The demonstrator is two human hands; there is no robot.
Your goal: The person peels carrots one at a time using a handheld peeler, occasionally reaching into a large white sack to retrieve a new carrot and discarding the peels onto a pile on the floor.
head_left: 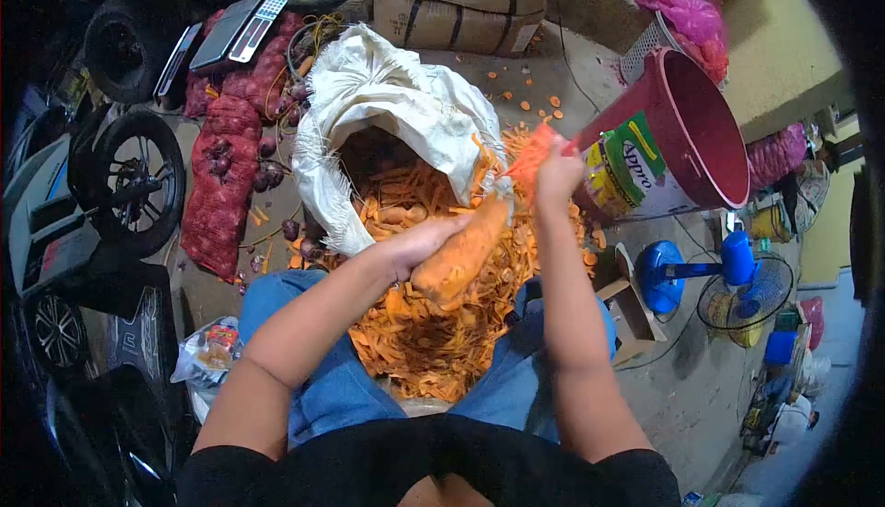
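Note:
My left hand (pixel 426 241) grips a large orange carrot (pixel 463 251), held slanted above a heap of orange peelings (pixel 433 341) between my knees. My right hand (pixel 560 173) is raised near the carrot's far tip and holds an orange peeler (pixel 533 159), motion-blurred; its blade is hard to make out. Just beyond the hands, an open white woven sack (pixel 387 106) shows more carrots (pixel 398 212) inside.
Red mesh bags of onions (pixel 221 175) lie at left beside motorbike wheels (pixel 134 180). A scale (pixel 241 29) sits on the bags. A red bucket (pixel 687 124) lies tipped at right, a blue fan (pixel 728 272) below it. Cardboard boxes (pixel 461 0) stand behind.

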